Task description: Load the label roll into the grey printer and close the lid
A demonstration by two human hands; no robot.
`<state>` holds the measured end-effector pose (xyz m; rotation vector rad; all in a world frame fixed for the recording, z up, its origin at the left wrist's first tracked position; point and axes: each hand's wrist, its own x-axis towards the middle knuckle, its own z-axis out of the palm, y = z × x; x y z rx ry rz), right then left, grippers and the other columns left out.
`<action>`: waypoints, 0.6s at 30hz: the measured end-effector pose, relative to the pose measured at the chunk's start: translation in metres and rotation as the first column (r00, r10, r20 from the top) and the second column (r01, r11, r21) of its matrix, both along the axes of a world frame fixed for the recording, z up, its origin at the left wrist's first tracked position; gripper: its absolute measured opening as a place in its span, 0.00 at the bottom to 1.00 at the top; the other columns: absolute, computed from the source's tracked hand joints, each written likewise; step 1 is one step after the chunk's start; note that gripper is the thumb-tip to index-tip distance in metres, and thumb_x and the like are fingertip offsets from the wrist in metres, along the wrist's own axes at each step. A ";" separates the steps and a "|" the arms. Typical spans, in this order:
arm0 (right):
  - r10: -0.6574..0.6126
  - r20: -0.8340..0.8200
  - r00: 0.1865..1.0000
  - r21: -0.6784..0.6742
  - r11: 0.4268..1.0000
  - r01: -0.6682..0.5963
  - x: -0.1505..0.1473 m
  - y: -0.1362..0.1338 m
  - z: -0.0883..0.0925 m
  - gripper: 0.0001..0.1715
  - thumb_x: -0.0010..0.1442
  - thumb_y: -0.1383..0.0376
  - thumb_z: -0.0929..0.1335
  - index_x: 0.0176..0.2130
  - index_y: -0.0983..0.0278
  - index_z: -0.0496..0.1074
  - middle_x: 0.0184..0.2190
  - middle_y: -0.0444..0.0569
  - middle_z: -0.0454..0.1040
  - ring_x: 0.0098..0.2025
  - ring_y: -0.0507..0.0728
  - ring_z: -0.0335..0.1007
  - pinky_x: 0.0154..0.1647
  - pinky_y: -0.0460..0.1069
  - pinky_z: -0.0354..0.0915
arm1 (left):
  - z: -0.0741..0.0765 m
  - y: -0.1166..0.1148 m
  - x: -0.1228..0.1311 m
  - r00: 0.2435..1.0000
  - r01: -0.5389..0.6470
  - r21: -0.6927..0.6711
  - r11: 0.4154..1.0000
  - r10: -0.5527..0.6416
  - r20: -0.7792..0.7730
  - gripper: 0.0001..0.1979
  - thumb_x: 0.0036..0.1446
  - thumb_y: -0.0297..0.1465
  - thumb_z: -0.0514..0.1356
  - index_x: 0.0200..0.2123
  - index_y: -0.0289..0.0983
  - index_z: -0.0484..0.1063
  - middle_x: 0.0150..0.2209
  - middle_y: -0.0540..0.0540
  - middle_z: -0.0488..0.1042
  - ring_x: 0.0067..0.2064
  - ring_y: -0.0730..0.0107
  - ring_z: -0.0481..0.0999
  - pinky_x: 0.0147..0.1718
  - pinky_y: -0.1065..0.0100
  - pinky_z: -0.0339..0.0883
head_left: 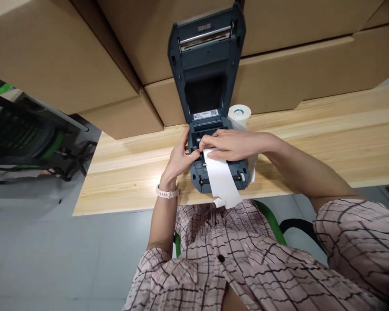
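A dark grey label printer (196,183) stands on the table with its lid (210,65) raised. My left hand (180,157) grips the printer's left side, fingers along the outer wall and thumb reaching inside near the holder. Over the printer's bay, my right hand (231,144) has bent fingers on a white paper strip (222,181), its thumb lying on the paper. The strip runs out over the front edge and ends in a torn, curled tip. My right hand hides much of the bay.
Behind the printer's right side stands a white paper roll (240,113), with more paper hanging by the printer's right wall. Large cardboard boxes (272,82) line the back of the wooden table (327,142). An office chair (29,134) is on the floor at left.
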<state>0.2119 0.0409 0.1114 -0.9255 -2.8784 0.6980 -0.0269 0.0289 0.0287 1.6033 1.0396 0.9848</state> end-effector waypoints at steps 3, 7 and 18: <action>0.057 -0.077 0.995 -0.111 0.992 -0.065 0.004 0.005 0.006 0.28 0.70 0.54 0.64 0.66 0.57 0.67 0.55 0.54 0.81 0.54 0.65 0.79 0.53 0.59 0.72 | 0.004 -0.001 -0.006 0.996 0.063 -0.031 0.998 -0.061 0.060 0.52 0.55 0.37 0.71 0.78 0.49 0.51 0.75 0.38 0.65 0.70 0.44 0.72 0.67 0.44 0.69; 0.026 -0.359 0.933 -0.288 0.948 -0.137 0.036 -0.001 0.018 0.32 0.68 0.51 0.70 0.67 0.56 0.67 0.57 0.52 0.81 0.56 0.62 0.80 0.54 0.57 0.75 | 0.007 -0.005 -0.009 0.996 0.065 -0.034 0.997 -0.063 0.057 0.52 0.56 0.34 0.68 0.79 0.48 0.47 0.76 0.38 0.63 0.71 0.47 0.72 0.69 0.46 0.69; -0.652 -0.426 0.627 -0.524 0.743 0.417 0.178 -0.032 -0.029 0.26 0.58 0.53 0.80 0.54 0.52 0.76 0.53 0.59 0.81 0.55 0.64 0.80 0.57 0.62 0.73 | 0.008 -0.012 -0.007 0.998 0.008 -0.070 0.997 -0.003 0.064 0.45 0.58 0.34 0.69 0.77 0.50 0.57 0.74 0.38 0.66 0.67 0.44 0.76 0.61 0.46 0.76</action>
